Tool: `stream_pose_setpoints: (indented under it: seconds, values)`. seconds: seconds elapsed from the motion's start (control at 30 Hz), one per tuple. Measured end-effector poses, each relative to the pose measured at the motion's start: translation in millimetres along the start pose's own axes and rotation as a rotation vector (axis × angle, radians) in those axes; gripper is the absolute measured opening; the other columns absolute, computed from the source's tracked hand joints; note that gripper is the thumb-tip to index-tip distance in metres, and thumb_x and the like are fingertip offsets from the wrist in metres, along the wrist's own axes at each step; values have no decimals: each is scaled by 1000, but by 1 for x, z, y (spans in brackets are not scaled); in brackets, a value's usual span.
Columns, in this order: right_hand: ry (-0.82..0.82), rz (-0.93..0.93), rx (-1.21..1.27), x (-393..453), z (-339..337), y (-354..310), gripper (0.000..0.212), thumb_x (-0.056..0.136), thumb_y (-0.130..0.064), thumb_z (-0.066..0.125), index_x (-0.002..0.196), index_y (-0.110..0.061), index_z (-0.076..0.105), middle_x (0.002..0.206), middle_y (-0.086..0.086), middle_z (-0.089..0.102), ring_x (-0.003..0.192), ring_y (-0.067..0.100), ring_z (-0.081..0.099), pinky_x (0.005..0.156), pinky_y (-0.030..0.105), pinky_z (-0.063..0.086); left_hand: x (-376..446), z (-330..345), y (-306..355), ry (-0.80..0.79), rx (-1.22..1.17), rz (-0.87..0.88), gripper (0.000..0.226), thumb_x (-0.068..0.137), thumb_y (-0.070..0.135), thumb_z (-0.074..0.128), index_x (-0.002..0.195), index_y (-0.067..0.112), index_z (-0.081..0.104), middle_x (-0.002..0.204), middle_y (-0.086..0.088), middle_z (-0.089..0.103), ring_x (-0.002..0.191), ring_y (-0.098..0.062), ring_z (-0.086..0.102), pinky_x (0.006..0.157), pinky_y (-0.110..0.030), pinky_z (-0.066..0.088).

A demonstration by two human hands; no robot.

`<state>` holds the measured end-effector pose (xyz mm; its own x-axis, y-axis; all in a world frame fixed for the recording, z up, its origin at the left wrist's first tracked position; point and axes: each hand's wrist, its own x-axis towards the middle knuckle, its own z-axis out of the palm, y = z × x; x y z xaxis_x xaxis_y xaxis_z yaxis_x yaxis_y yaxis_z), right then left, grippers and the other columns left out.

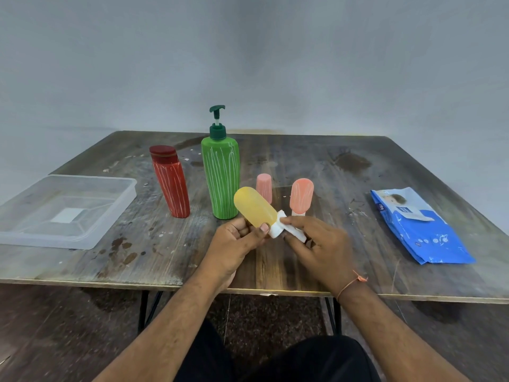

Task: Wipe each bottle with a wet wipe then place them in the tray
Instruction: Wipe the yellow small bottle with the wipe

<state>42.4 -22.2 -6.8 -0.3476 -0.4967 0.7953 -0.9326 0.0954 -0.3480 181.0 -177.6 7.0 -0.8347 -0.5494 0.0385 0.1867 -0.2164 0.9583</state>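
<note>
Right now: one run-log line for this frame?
step: wiping | left hand: holds yellow bottle | right hand: wet wipe on bottle | tray: no bottles | waiting: four bottles

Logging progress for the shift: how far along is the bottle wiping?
Done: nothing; the clear plastic tray holds no bottles. In hand: the left hand holds the yellow squeeze bottle while the right hand presses a white wet wipe against it. Left: red capped bottle, green pump bottle, two small pink bottles.
</note>
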Motion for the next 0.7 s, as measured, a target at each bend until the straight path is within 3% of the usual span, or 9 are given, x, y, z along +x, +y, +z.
stream_pose_setpoints:
  seconds: [0.1, 0.17, 0.27, 0.37, 0.5, 0.6, 0.7]
  values:
    - [-77, 157, 114, 1, -2, -1, 28, 93, -35, 81, 121, -32, 79, 100, -25, 77, 84, -4, 71, 69, 9, 49, 1, -2, -1, -16, -6, 10, 40, 82, 22, 78, 119, 8, 74, 121, -12, 77, 122, -26, 69, 110, -40, 52]
    - [-151, 273, 244, 4, -4, -2, 29, 91, -33, 86, 119, -35, 79, 96, -29, 76, 87, -1, 73, 71, 12, 53, 1, -3, -2, -42, -12, 23, 41, 85, 22, 77, 123, 6, 74, 126, -13, 75, 127, -26, 66, 114, -43, 48]
    - [-235, 365, 431, 9, -7, -4, 40, 81, -36, 93, 118, -33, 77, 103, -17, 79, 94, 11, 75, 77, 31, 63, 0, -2, -2, -70, -28, 39, 43, 88, 22, 76, 127, 3, 72, 130, -13, 73, 131, -29, 64, 115, -43, 45]
    - [-217, 354, 439, 9, -7, -3, 47, 75, -46, 94, 116, -33, 75, 104, -12, 78, 92, 17, 74, 76, 40, 63, 1, 0, -1, -67, -15, 47, 42, 88, 19, 76, 126, 2, 72, 128, -14, 74, 130, -30, 65, 112, -43, 48]
    - [-75, 210, 304, 6, -7, -5, 36, 79, -43, 94, 106, -25, 80, 100, -15, 77, 87, 9, 72, 67, 27, 58, 1, 3, -1, -19, 23, 47, 33, 86, 21, 78, 117, 7, 78, 120, -13, 77, 120, -26, 70, 107, -41, 52]
    - [-21, 8, 180, 4, -8, -7, 27, 85, -31, 92, 106, -18, 81, 108, -11, 77, 98, 3, 71, 77, 21, 57, 2, 3, -2, 21, 45, 42, 32, 82, 26, 80, 110, 11, 80, 115, -12, 79, 117, -26, 71, 108, -43, 53]
    - [-28, 14, 177, 4, -7, -9, 30, 84, -28, 93, 109, -20, 80, 111, -13, 76, 100, 2, 71, 80, 17, 55, 2, 1, -2, 26, 17, 31, 31, 79, 27, 82, 106, 11, 81, 115, -14, 78, 117, -27, 71, 108, -43, 52]
